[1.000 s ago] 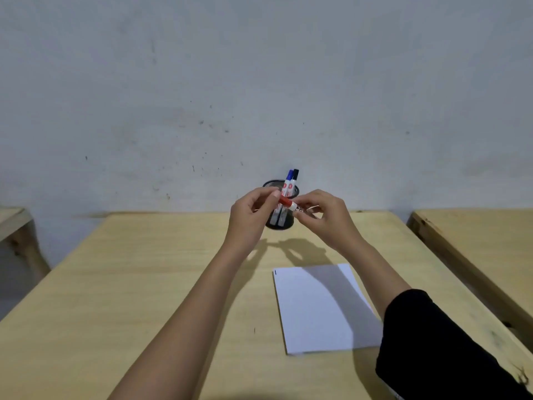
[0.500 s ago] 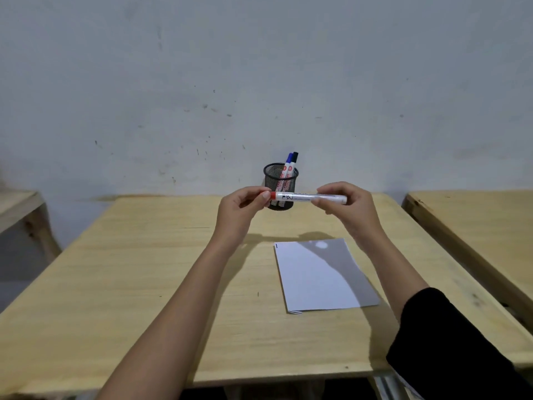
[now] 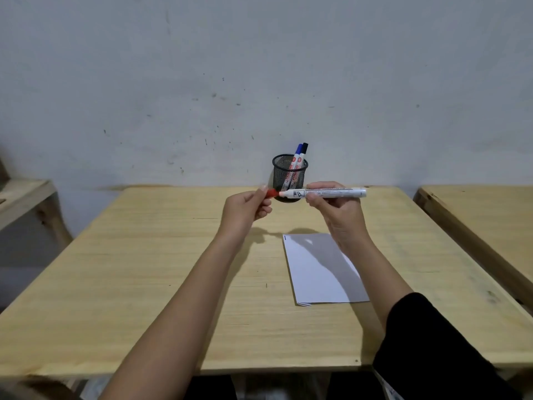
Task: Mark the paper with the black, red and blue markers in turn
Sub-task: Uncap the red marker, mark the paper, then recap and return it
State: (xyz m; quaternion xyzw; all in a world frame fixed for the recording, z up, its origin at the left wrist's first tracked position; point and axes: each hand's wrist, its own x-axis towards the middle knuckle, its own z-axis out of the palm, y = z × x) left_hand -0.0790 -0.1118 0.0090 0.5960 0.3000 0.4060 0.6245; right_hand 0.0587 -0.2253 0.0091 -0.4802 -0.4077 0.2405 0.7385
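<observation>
My right hand [image 3: 336,210] grips the white barrel of the red marker [image 3: 328,193], held level above the table. My left hand [image 3: 245,210] pinches its red cap [image 3: 70,193], which looks pulled off or nearly off the tip. A white sheet of paper [image 3: 320,269] lies on the wooden table [image 3: 158,269] below my right hand, with a short dark mark at its top left corner. The blue marker [image 3: 298,153] and black marker [image 3: 303,151] stand in a black mesh pen holder [image 3: 289,171] at the table's back edge.
A grey wall rises right behind the table. Another wooden table [image 3: 484,215] stands to the right across a narrow gap, and part of a third [image 3: 23,197] shows at the left.
The marker has turned level and come nearer to me. My hands have drawn apart, the left one pulling the red cap away from the barrel.
</observation>
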